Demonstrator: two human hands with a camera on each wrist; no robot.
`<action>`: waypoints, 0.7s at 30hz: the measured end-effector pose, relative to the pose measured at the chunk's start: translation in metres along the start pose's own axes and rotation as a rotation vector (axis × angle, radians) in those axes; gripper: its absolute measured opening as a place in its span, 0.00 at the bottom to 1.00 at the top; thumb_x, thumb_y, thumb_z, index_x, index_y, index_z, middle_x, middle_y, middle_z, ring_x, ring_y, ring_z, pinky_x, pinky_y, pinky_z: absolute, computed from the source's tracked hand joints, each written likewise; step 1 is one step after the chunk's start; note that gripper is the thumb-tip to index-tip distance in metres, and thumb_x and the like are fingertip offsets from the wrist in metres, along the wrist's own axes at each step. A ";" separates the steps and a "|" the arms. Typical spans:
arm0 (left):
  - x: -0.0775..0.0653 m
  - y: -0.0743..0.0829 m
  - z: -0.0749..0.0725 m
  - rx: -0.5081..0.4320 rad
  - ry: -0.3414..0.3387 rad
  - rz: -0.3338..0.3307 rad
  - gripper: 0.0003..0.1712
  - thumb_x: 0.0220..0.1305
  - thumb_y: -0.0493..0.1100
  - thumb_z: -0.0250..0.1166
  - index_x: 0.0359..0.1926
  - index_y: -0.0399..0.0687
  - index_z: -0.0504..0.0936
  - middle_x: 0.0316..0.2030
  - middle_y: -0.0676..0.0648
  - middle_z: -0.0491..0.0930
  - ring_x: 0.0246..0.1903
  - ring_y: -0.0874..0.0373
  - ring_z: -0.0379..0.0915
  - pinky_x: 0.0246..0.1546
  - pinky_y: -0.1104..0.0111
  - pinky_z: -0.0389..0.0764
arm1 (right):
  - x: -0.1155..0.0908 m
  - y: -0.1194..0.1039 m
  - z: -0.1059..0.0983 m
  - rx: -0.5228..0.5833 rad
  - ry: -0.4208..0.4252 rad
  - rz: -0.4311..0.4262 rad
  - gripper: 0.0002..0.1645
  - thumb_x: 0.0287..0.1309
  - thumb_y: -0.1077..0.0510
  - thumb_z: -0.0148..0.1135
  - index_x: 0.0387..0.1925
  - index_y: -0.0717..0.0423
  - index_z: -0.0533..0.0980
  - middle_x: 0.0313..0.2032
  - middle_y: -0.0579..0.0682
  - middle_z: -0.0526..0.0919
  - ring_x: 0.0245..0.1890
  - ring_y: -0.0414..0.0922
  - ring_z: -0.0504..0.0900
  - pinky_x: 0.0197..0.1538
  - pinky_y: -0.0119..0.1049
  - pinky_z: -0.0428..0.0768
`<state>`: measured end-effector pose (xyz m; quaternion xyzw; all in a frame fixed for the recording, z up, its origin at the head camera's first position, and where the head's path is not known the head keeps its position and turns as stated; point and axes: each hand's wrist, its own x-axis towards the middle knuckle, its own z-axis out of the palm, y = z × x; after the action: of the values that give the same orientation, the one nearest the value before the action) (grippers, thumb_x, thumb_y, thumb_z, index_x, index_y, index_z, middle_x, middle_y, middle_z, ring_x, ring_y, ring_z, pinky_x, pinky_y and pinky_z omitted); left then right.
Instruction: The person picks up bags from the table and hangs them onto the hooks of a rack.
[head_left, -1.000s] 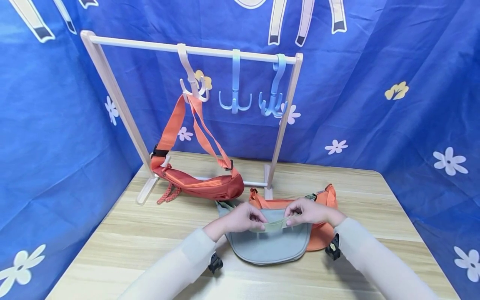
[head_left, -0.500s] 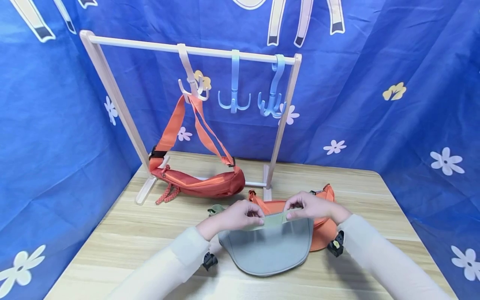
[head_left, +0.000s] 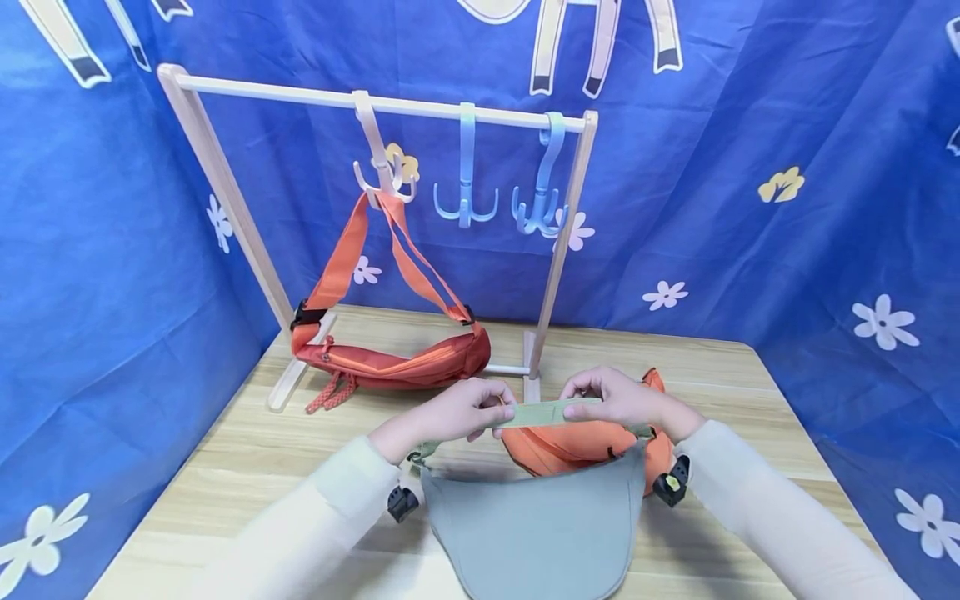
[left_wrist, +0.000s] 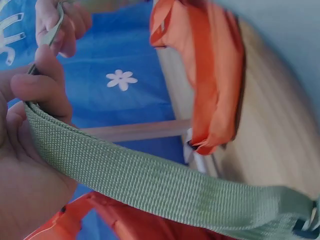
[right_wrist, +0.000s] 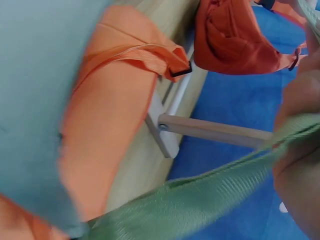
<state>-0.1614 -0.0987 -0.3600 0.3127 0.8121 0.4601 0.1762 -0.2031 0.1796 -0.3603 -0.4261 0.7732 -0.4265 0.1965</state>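
In the head view a grey-blue waist bag hangs from its green webbing strap, with its lower part running out of the bottom edge. My left hand pinches the strap between thumb and fingers. A short way to the right, my right hand grips the same strap, so a stretch of it spans the two hands. The left wrist view shows the strap running from the left hand down to a dark buckle. An orange bag lies behind the grey-blue one, partly covered by it and the right hand.
A wooden rack stands at the back. From its top bar hang a white hook and two blue hooks. A red waist bag hangs by an orange strap from the white one. Blue patterned cloth surrounds the table.
Both hands have risen with the strap, and the grey-blue bag has come up off the orange bag and nearer the camera. The strap now shows apart from the bag's top edge.
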 end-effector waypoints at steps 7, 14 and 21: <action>-0.005 0.018 -0.021 -0.001 0.050 0.015 0.04 0.69 0.39 0.58 0.36 0.43 0.77 0.18 0.51 0.74 0.11 0.62 0.57 0.14 0.72 0.60 | 0.007 -0.022 -0.004 -0.032 0.064 0.002 0.03 0.63 0.61 0.60 0.36 0.55 0.79 0.29 0.45 0.78 0.30 0.42 0.72 0.35 0.35 0.73; -0.009 0.031 -0.039 0.078 0.123 0.057 0.04 0.66 0.40 0.60 0.35 0.45 0.79 0.16 0.51 0.72 0.15 0.62 0.63 0.18 0.71 0.63 | 0.019 -0.039 -0.007 -0.045 0.124 -0.063 0.03 0.62 0.63 0.60 0.35 0.55 0.80 0.30 0.46 0.81 0.31 0.43 0.74 0.37 0.35 0.74; -0.012 0.039 -0.057 0.075 0.185 0.078 0.04 0.65 0.39 0.61 0.34 0.45 0.80 0.14 0.51 0.71 0.14 0.60 0.61 0.17 0.71 0.61 | 0.031 -0.053 -0.009 -0.062 0.228 -0.089 0.03 0.61 0.64 0.61 0.34 0.56 0.80 0.30 0.50 0.81 0.32 0.43 0.74 0.37 0.36 0.74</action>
<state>-0.1717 -0.1283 -0.2972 0.3066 0.8288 0.4627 0.0709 -0.2003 0.1441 -0.3098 -0.4148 0.7836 -0.4564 0.0749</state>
